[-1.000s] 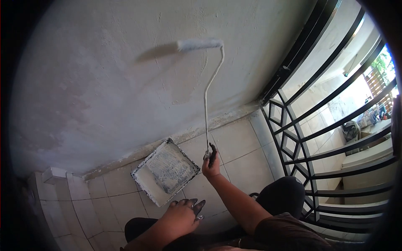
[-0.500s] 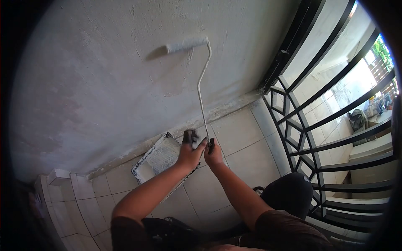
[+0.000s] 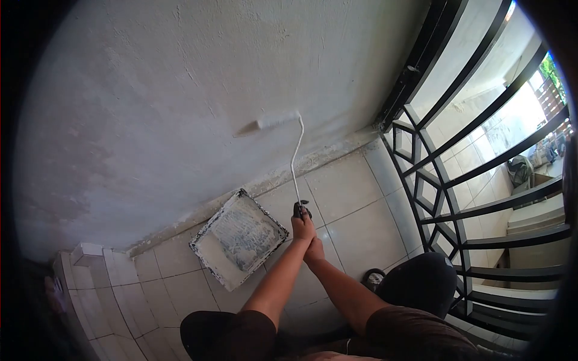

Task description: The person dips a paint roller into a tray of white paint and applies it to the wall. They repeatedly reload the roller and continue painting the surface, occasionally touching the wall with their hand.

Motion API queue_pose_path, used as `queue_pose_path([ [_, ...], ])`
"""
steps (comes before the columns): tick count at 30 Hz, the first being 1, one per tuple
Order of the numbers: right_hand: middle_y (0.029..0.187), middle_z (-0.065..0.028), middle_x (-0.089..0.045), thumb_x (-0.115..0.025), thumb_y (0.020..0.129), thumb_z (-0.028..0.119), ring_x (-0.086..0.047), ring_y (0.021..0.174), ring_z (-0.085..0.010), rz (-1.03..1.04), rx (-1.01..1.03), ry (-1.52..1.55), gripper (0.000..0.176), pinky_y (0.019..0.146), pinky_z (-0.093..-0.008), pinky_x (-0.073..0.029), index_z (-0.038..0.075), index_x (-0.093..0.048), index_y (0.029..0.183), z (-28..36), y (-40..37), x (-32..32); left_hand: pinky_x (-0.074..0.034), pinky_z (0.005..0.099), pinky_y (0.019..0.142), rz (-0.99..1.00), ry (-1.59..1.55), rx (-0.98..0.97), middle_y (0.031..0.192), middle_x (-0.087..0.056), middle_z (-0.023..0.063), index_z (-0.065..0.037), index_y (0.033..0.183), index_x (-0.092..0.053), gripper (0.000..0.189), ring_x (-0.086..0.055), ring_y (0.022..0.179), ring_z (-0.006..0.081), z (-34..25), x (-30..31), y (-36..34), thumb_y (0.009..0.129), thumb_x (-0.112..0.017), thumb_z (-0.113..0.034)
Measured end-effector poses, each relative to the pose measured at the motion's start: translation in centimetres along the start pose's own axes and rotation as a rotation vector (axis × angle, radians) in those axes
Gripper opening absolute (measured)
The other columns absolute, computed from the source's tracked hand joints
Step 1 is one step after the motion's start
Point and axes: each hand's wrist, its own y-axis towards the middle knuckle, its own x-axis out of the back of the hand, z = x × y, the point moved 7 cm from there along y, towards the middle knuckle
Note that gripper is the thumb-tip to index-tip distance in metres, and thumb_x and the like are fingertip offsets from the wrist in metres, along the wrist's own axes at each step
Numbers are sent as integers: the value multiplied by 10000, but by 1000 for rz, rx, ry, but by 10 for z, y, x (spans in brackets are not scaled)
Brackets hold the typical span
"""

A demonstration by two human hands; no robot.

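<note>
Plainly unfinished, I judge: the rough grey-white plaster wall (image 3: 138, 120) shows dull patches far left of the grip. Just left lies the rectangular paint-smeared tray (image 3: 239, 239). Left hand (image 3: 303, 227) and right hand (image 3: 313, 249) clench the white long-handled paint roller (image 3: 277, 120), its sleeve on the wall above.

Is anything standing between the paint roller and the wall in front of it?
Nothing visible does: the paint roller appears to lie against the wall. The paint tray sits on the floor, lower left, apart.
</note>
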Motion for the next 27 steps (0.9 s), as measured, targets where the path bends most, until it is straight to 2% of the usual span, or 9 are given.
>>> queue_pose_path([
  [1,928,-239,-664,-646,846,328,-623,906,-449,5,-37,-36,522,742,-493,-493,57,-477,1259,-14,-3,-1,-373,410,476,-14,-13,16,558,-473,94,-8,838,-498,286,-470,483,263,0,-1,-6,970,-460,-258],
  [2,930,-239,-663,-641,850,330,-620,904,-453,10,-75,-72,511,741,-500,-491,55,-478,1249,-28,-6,-2,-369,397,465,-39,-7,38,543,-459,71,-12,815,-495,311,-457,469,235,1,-1,-13,973,-465,-278],
  [5,930,-253,-655,-629,856,331,-611,906,-458,-33,-107,-138,469,745,-512,-487,51,-487,1204,-48,-15,4,-324,331,468,-6,2,146,584,-407,4,-44,962,-541,218,-394,518,135,27,-11,-28,994,-416,-220],
  [11,942,-255,-653,-670,825,316,-606,924,-447,-59,-47,-163,461,762,-475,-496,27,-505,1143,-51,-11,12,-320,314,493,8,-279,99,619,-418,-1,-56,791,-436,327,-386,548,135,24,-16,-35,983,-449,-320],
  [17,949,-202,-672,-798,696,257,-661,924,-360,-64,412,211,585,775,-390,-507,5,-510,1138,35,17,18,-323,274,521,-14,-345,-177,682,-432,-31,-82,808,-445,371,-397,597,99,-48,11,-11,969,-456,-416],
  [19,994,-168,-649,-832,641,264,-647,934,-277,11,482,411,680,812,-357,-492,7,-496,1174,69,29,13,-323,265,523,-26,-421,-233,689,-438,-31,-79,828,-462,375,-400,600,95,-93,30,3,966,-459,-428],
  [20,1013,-151,-631,-832,630,252,-628,943,-260,31,566,406,701,832,-349,-484,12,-488,1192,93,29,12,-307,276,477,-134,-368,-371,630,-423,-31,-67,819,-485,352,-392,541,100,-114,43,14,977,-429,-376],
  [23,1073,-116,-571,-827,598,213,-576,989,-227,87,808,417,790,879,-338,-465,20,-442,1260,147,28,3,-261,251,469,-66,-482,-307,625,-391,-53,-84,792,-459,354,-357,540,62,-162,73,43,987,-435,-379],
  [27,1117,-123,-538,-739,690,103,-562,1004,-216,36,742,747,741,869,-347,-474,11,-363,1322,171,21,-8,-261,206,473,-28,-535,-289,668,-385,-76,-108,847,-456,253,-352,544,30,-197,101,63,998,-454,-311],
])
